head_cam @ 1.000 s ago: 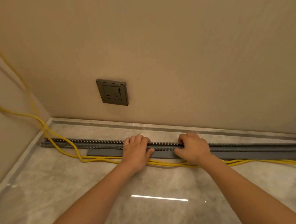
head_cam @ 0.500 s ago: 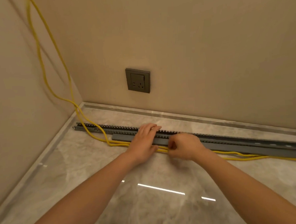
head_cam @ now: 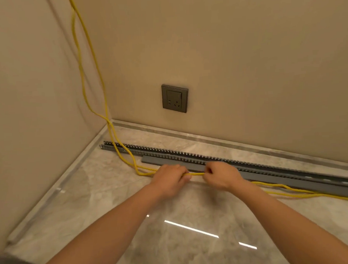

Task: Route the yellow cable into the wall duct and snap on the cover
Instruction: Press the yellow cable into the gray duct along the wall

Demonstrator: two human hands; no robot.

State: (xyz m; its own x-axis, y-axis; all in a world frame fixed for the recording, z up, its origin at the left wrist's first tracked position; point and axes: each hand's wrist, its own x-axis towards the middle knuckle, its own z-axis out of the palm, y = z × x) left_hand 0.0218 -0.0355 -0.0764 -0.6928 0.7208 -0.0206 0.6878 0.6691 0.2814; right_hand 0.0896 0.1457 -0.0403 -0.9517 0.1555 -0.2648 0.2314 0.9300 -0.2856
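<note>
Head view: left hand (head_cam: 169,178) and right hand (head_cam: 222,176) each curl around the yellow cable (head_cam: 196,173), a short taut span between them, just in front of the grey cover (head_cam: 160,160). Cover lies on the marble floor (head_cam: 112,205) alongside the slotted duct (head_cam: 149,149). Cable drops down the wall corner, crosses the duct's left end and trails right along the floor; wall socket (head_cam: 175,98) above.

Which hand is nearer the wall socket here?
Left. The left hand sits almost straight below the wall socket, gripping the yellow cable; the right hand grips it further to the socket's right.
</note>
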